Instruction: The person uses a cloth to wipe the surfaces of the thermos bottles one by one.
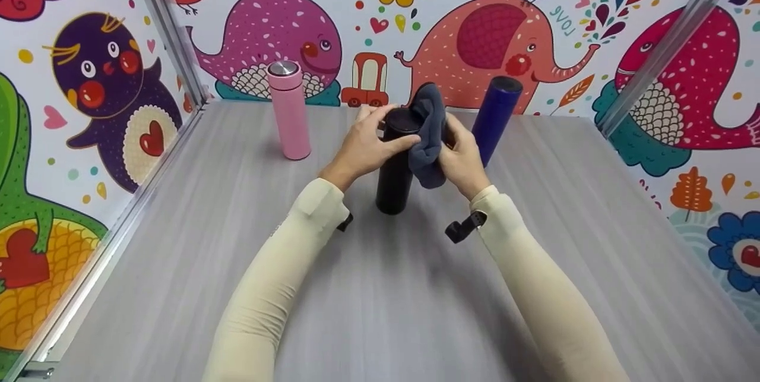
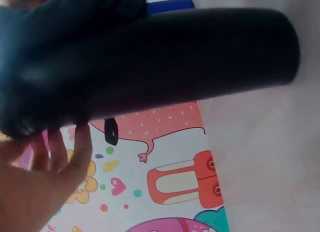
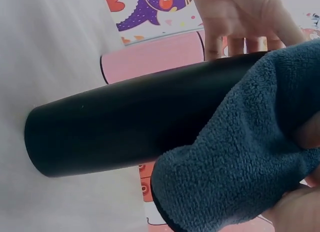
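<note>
A black thermos bottle (image 1: 393,189) stands in the middle of the table. My left hand (image 1: 365,145) grips it near the top, thumb at the front by the lid and fingers round the far side. In my right hand (image 1: 464,159) is a bunched grey-blue cloth (image 1: 428,138), held against the bottle's upper right side. The right wrist view shows the fuzzy cloth (image 3: 225,152) covering part of the black bottle (image 3: 110,122). Some right-hand fingertips are hidden behind the cloth. In the left wrist view, the left fingers (image 2: 82,147) touch the bottle's side.
A pink thermos bottle (image 1: 290,114) with a silver lid stands at the back left of the grey table (image 1: 380,311). A blue bottle (image 1: 497,114) stands behind my right hand. Cartoon-printed panels (image 1: 380,25) and metal posts (image 1: 166,31) enclose the table's back and sides.
</note>
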Motion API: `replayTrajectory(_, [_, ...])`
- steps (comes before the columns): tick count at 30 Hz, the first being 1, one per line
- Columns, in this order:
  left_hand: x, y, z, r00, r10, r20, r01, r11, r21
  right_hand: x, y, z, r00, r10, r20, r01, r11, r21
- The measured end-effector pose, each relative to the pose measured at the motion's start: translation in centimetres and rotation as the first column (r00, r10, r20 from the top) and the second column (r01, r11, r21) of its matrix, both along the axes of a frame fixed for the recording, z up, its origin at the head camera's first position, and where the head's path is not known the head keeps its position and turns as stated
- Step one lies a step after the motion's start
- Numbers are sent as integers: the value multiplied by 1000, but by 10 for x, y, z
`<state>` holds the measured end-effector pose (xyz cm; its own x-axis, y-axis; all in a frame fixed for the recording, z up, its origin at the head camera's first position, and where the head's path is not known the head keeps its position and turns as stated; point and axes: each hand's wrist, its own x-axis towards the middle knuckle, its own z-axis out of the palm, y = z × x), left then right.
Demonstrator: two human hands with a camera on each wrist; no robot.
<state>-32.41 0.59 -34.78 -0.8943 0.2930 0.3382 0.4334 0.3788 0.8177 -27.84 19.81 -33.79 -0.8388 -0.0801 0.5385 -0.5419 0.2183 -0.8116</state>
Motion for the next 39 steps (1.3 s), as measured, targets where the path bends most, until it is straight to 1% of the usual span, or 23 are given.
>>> replayTrajectory(3, [-3,-5,-1,999,-28,16,27,999,44,-2,1,-2,999,22,24,-22,1000,1])
replayTrajectory(5, [-4,-8,-1,998,-58,36,55,995,88,-3,2,-5,998,35,44,-35,999,-2])
replayTrajectory(9, [-5,-14,-2,989,-136,57,125,979,164,-4,3,-13,997,43,63,-43,999,-1])
replayTrajectory(10, [-5,-15,-2,987,-152,56,140,975,170,-5,3,-15,997,42,62,-42,999,-2])
replayTrajectory(14, [-8,-20,-2,982,-183,36,176,974,140,-6,2,-24,998,33,47,-33,999,6])
replayTrajectory(17, [-8,-22,-2,979,-198,42,192,976,103,-6,0,-35,999,23,35,-24,999,24])
replayTrajectory(21, [-6,-21,-6,973,-223,62,215,970,114,-4,-1,-54,999,8,46,-10,999,49])
replayTrajectory(23, [-4,-19,-8,974,-220,53,211,968,137,-4,-1,-64,998,10,64,-13,999,50])
replayTrajectory(24, [-3,-17,-9,977,-207,42,199,969,148,-4,-1,-68,997,11,74,-15,998,53])
replayTrajectory(28, [-3,-8,-16,992,-123,-14,123,974,192,-4,1,-82,992,26,125,-34,998,59])
replayTrajectory(29, [-3,-7,-17,995,-100,-28,103,972,210,-4,1,-85,990,29,139,-38,997,61])
replayTrajectory(30, [-3,-6,-19,996,-77,-37,84,971,225,-7,3,-91,989,28,147,-38,997,60])
replayTrajectory(32, [-3,-5,-19,998,-52,-42,61,965,254,-7,3,-95,986,34,165,-43,998,53])
replayTrajectory(34, [-3,-6,-20,998,-46,-37,54,961,272,-8,4,-96,983,42,177,-49,998,40])
replayTrajectory(36, [-3,-8,-21,998,-43,-39,52,962,268,-8,5,-94,981,49,186,-55,998,27])
replayTrajectory(37, [-4,-10,-20,998,-47,-46,57,964,260,-5,3,-87,980,54,191,-60,998,25])
replayTrajectory(39, [-5,-13,-20,996,-63,-58,76,964,253,-4,2,-79,979,51,197,-57,998,27])
